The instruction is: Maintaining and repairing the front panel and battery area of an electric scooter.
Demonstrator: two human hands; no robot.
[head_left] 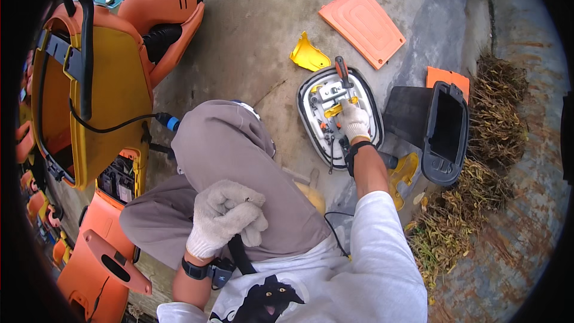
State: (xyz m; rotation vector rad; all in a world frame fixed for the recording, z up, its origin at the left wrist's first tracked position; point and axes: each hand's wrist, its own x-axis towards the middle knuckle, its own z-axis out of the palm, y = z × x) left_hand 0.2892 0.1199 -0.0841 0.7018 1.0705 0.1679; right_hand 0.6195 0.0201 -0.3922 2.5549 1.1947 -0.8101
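Observation:
My left hand, in a whitish knit glove, is held over my thigh with its fingers curled together. Whatever it may hold is too small to make out. My right hand, gloved the same way, reaches down into a white tray with a black rim. Its fingertips are bunched beside a yellow piece, partly hidden. A screwdriver with an orange and black handle lies across the tray's far side. Small screws and orange bits are scattered in the tray, next to a thin dark tool.
A yellow and orange scooter body stands at the left. Beyond the tray lie a yellow cover and an orange panel. To its right sit a black bin, a yellow part and dry plants.

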